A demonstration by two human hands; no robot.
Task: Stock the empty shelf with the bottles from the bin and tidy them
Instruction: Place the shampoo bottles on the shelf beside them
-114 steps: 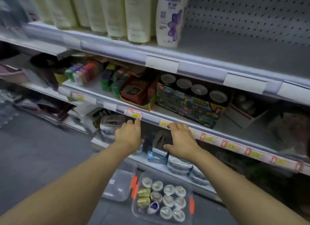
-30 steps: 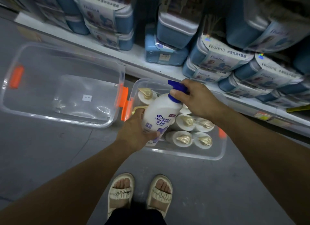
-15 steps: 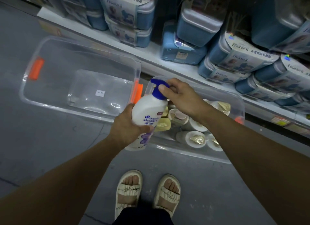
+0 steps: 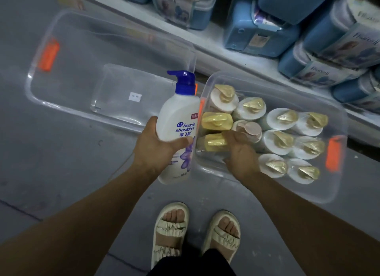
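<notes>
- My left hand (image 4: 153, 146) gripped the white bottle (image 4: 177, 131) round its middle, thumb across the label; blue pump up top, bottle upright w/ a slight tilt, held above the floor (image 4: 51, 172) just left of the bin (image 4: 337, 185)
- My right hand (image 4: 240, 154) was down inside the bin at its near-left corner, fingers curled over a yellow-cap bottle (image 4: 213, 141); looked like a grip, but the fingertips were partly hidden
- Hands apart, close to each other, bin wall between them
- Bin: clear plastic, orange latch (image 4: 334, 154) on the right end; packed w/ upright pump bottles (image 4: 283, 139), white bodies, gold pumps; two yellow caps and one pinkish flat cap (image 4: 251, 129) at the left end
- 2nd clear bin (image 4: 41, 86) lay to the left, touching or nearly touching the first; nothing inside but a small white sticker; orange latch on its far-left end
- Bottom shelf (image 4: 216, 41) ran along the top of view, stacked w/ blue boxes (image 4: 257, 28)
- My feet in pale sandals (image 4: 169, 230) stood on the grey floor below the bins
</notes>
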